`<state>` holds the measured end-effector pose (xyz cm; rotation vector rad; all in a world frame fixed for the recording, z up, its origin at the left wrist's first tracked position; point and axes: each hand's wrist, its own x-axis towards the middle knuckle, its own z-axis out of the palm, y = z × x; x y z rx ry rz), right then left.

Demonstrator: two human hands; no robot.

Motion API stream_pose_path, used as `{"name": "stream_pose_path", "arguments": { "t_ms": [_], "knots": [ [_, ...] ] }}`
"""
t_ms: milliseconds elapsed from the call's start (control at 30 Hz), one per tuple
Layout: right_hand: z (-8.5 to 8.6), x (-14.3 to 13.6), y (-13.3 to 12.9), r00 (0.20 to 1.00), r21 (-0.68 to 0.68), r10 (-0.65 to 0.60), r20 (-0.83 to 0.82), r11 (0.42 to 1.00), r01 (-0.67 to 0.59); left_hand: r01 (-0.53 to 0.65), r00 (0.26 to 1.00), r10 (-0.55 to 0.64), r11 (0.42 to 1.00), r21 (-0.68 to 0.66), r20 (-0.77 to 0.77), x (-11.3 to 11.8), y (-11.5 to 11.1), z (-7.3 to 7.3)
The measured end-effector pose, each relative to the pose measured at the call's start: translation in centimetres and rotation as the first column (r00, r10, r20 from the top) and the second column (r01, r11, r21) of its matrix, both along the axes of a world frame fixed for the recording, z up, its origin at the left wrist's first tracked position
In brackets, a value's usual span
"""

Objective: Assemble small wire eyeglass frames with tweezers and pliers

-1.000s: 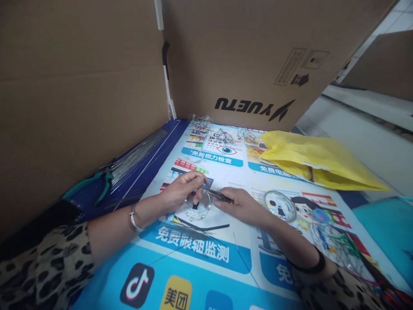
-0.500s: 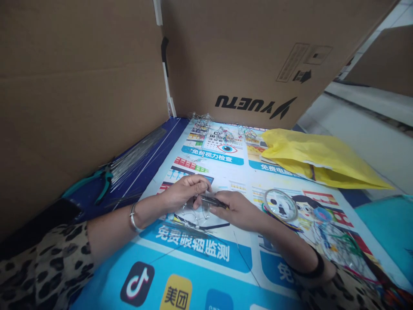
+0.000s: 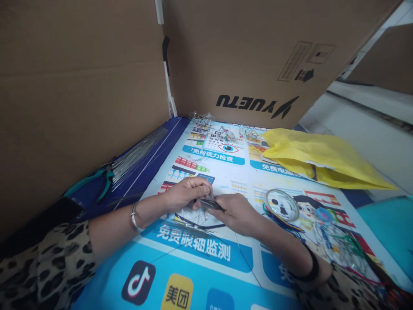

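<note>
The right hand (image 3: 239, 213) and its pliers (image 3: 211, 204) have shifted slightly toward the tabletop's (image 3: 176, 135) near edge. The beaded loop (image 3: 195, 226), round earlier, now looks flatter. Coloured cords (image 3: 281, 218), previously hidden, show beside the right forearm (image 3: 285, 246)

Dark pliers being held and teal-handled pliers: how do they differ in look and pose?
The dark pliers are held in the right grip; the teal-handled pliers lie on the blue surface. The dark pliers' handles are mostly covered, while the teal-handled pliers show theirs spread apart. Both are hand tools.
</note>
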<state>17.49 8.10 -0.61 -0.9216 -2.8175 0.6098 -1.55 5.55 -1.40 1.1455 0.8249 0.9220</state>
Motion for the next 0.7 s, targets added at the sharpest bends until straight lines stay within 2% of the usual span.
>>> {"name": "stream_pose_path", "arguments": {
  "t_ms": [100, 267, 433, 600, 700],
  "knots": [
    [-0.1, 0.1, 0.3, 0.999, -0.034, -0.004, -0.038, 0.999, 0.002, -0.002, 1.0, 0.002, 1.0, 0.001, -0.01, -0.1, 0.1, -0.1],
    [-0.4, 0.6, 1.2, 0.977, -0.088, -0.034, -0.209, 0.996, 0.016, -0.039, 0.999, 0.039, 0.999, -0.024, 0.019, -0.2, 0.2, -0.4],
    [-0.7, 0.7, 1.3, 0.978, -0.067, -0.051, -0.2, 0.997, 0.038, -0.047, 0.997, 0.049, 0.998, -0.035, 0.061, -0.1, 0.2, -0.4],
    [-1.1, 0.7, 1.3, 0.961, 0.03, -0.231, -0.149, 0.971, 0.238, -0.054, 0.99, 0.061, 0.997, -0.059, 0.124, -0.2, 0.3, 0.0],
    [-1.3, 0.8, 1.7, 0.927, 0.018, -0.333, -0.172, 0.94, 0.341, -0.063, 0.987, 0.072, 0.996, -0.068, 0.142, -0.2, 0.4, -0.3]
  ]
}}
